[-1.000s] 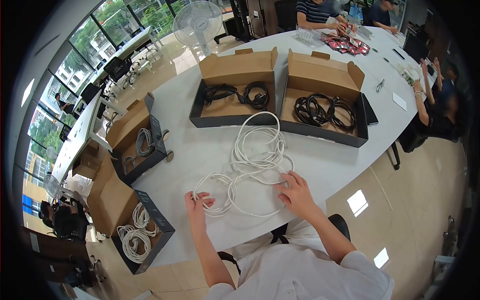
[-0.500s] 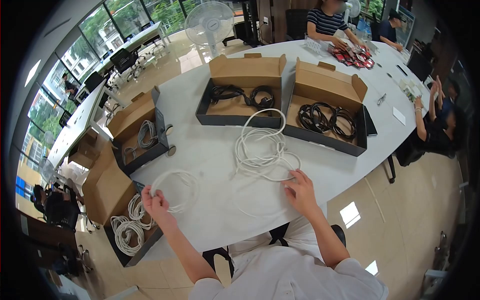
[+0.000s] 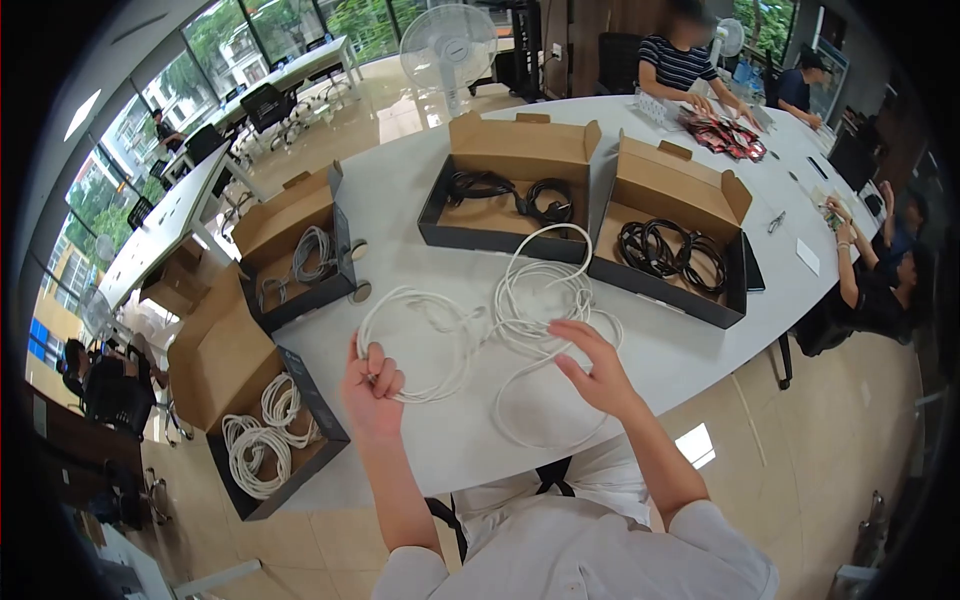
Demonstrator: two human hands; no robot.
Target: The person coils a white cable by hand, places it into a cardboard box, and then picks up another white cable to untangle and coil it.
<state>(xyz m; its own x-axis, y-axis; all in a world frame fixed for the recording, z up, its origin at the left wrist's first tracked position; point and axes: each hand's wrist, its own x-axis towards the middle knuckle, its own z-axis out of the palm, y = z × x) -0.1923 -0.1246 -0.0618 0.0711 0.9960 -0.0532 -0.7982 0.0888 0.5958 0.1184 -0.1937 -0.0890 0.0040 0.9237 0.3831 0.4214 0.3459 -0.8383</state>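
My left hand (image 3: 374, 390) is wrapped round one side of a looped white cable (image 3: 440, 396), whose coils spread to the right of my fingers. A larger tangle of white cable (image 3: 535, 290) lies on the white table (image 3: 400, 250), in front of two open boxes. Over its lower right edge is my right hand (image 3: 592, 368), with thumb and fingers apart and nothing gripped. A single strand of the white cable curves down toward the table's near edge, below my right hand.
Two open boxes with black cables (image 3: 505, 235) (image 3: 665, 285) stand at the back. At left are an open box with grey cable (image 3: 305, 300) and one with white cables (image 3: 300, 478). A person (image 3: 680, 60) handles red packets (image 3: 725, 137) at the far right.
My left hand has moved right and up with its coil, nearer the tangle. My right hand's fingers have spread and lie over the tangle's edge. The view has shifted slightly.
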